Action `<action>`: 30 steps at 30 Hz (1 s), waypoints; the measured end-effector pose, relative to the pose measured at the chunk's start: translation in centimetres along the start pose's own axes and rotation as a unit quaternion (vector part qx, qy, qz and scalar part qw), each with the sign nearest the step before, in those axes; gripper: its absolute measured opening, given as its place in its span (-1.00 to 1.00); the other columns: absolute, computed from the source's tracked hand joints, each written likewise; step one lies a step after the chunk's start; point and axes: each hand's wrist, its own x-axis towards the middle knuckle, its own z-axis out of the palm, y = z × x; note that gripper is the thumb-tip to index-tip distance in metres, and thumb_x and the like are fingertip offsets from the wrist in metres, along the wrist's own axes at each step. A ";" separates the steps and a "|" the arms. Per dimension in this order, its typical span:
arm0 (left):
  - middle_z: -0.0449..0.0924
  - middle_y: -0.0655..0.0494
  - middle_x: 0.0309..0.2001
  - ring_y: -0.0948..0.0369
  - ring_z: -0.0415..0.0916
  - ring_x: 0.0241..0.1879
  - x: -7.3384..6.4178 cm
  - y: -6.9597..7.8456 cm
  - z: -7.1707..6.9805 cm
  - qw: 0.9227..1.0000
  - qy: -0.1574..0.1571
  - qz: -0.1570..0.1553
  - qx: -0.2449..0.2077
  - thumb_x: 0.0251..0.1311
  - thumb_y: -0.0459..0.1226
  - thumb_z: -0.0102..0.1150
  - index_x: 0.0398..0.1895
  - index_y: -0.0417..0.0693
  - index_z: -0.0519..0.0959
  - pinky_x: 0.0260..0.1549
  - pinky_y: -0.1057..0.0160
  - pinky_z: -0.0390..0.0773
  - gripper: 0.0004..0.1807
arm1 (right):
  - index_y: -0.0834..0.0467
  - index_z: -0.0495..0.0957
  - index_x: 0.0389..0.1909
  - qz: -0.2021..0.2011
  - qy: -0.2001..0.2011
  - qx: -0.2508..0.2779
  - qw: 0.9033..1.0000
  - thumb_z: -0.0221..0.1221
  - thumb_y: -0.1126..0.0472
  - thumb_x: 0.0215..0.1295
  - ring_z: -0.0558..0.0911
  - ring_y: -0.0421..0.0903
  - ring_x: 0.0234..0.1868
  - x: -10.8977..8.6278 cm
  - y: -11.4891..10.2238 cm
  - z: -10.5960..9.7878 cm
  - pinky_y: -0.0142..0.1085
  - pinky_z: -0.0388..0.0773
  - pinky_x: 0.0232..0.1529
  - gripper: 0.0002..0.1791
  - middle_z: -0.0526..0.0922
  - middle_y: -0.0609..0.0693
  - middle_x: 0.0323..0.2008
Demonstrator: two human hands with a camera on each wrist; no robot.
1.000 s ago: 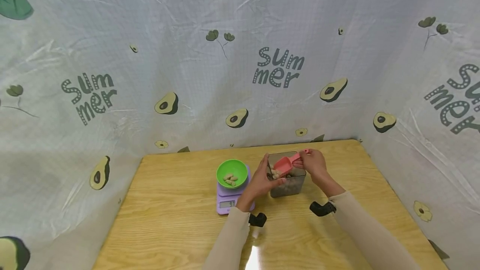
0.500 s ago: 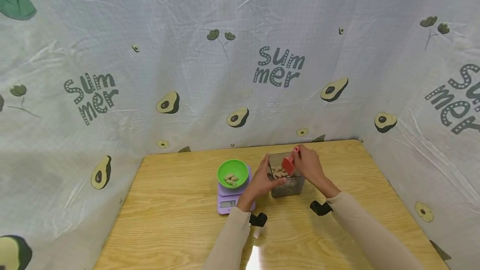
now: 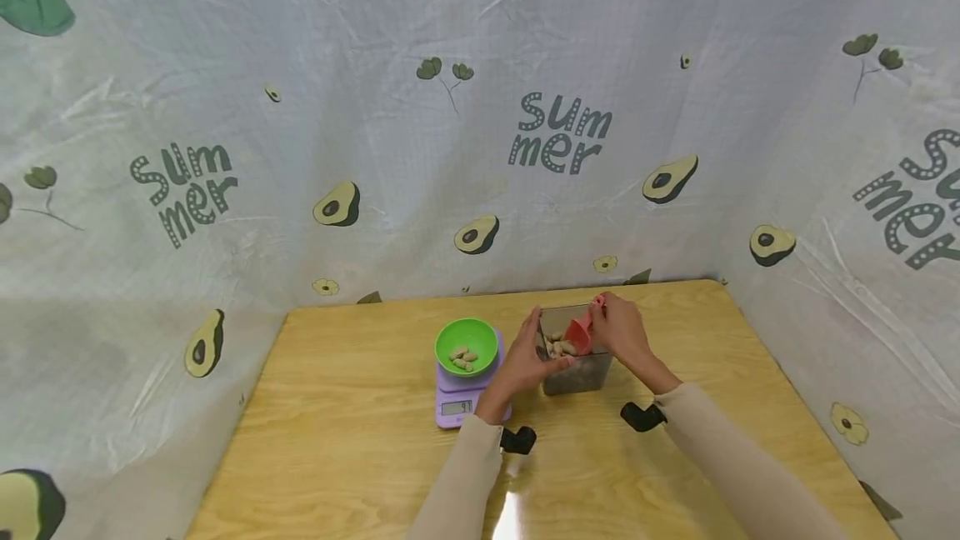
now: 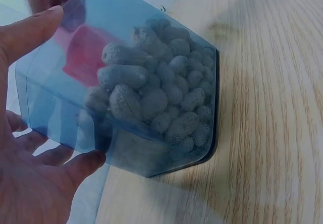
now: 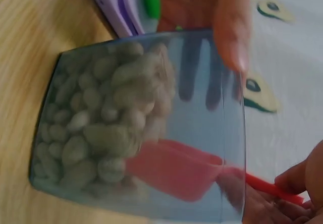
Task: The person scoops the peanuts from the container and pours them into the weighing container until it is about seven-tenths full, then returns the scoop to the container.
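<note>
A clear, grey-tinted bin (image 3: 576, 377) stands on the table, partly filled with peanuts in their shells (image 4: 171, 82). My left hand (image 3: 522, 363) grips its left side, thumb along the near wall and fingers spread on the left wall. With my right hand (image 3: 624, 328) I hold a red scoop (image 5: 174, 169) by its handle, over the bin's right side. The scoop's bowl is down inside the bin, its lip against the peanuts. Left of the bin, a green bowl (image 3: 467, 332) with several peanuts rests on a purple kitchen scale (image 3: 447, 398).
The scale's display (image 3: 456, 408) is lit, and my left forearm passes close to its right edge. A wooden table (image 3: 352, 440) carries everything. White printed sheeting (image 3: 405, 148) hangs behind it and along both sides.
My right hand has tipped the scoop from lying slanted across the bin to pointing steeply down, and its bowl now sits lower among the peanuts. The left hand stays on the bin.
</note>
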 end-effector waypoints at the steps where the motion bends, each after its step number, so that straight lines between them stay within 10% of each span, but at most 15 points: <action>1: -0.08 -0.09 0.58 -0.12 0.09 0.50 0.0 0.0 0.0 1.000 0.000 0.000 0.002 0.07 0.09 0.39 0.61 0.10 -0.21 0.35 -0.17 0.27 0.20 | 0.40 0.53 -0.22 0.023 0.000 0.012 1.000 -0.03 0.24 0.48 0.53 -0.09 -0.62 0.1 0.2 -0.1 -0.34 0.35 -0.63 -0.72 0.62 0.19 -0.51; 4: -0.09 -0.09 0.58 -0.13 0.10 0.49 0.0 -0.1 -0.1 1.000 -0.005 -0.004 0.006 0.07 0.09 0.39 0.61 0.10 -0.22 0.34 -0.18 0.28 0.20 | 0.39 0.53 -0.17 0.066 -0.005 0.038 0.997 -0.03 0.24 0.48 0.58 -0.11 -0.59 0.2 0.5 -0.2 -0.35 0.39 -0.62 -0.72 0.66 0.19 -0.49; 11: -0.10 -0.09 0.58 -0.14 0.10 0.49 0.2 -0.1 -0.1 1.000 -0.009 -0.007 0.001 0.10 0.09 0.36 0.61 0.11 -0.22 0.35 -0.19 0.27 0.18 | 0.38 0.52 -0.24 0.022 -0.013 0.013 1.000 -0.04 0.22 0.49 0.47 -0.10 -0.67 0.4 -0.3 0.7 -0.32 0.30 -0.64 -0.71 0.57 0.17 -0.57; 19: -0.09 -0.08 0.58 -0.14 0.10 0.49 0.4 -0.2 0.1 1.000 -0.004 -0.007 -0.007 0.10 0.12 0.35 0.61 0.14 -0.22 0.33 -0.20 0.29 0.18 | 0.41 0.50 -0.07 0.123 -0.054 0.122 0.983 -0.08 0.21 0.52 0.75 0.07 -0.41 0.7 0.3 0.3 -0.33 0.58 -0.53 -0.67 0.71 0.26 -0.38; 30: -0.10 -0.07 0.58 -0.14 0.08 0.50 0.2 -0.1 0.1 1.000 -0.003 -0.002 -0.017 0.07 0.15 0.36 0.61 0.16 -0.22 0.34 -0.21 0.27 0.20 | 0.47 0.39 0.14 0.257 -0.055 0.312 0.913 -0.12 0.21 0.55 0.73 -0.27 -0.50 0.8 1.5 -0.9 -0.38 0.68 -0.34 -0.60 0.69 -0.03 -0.50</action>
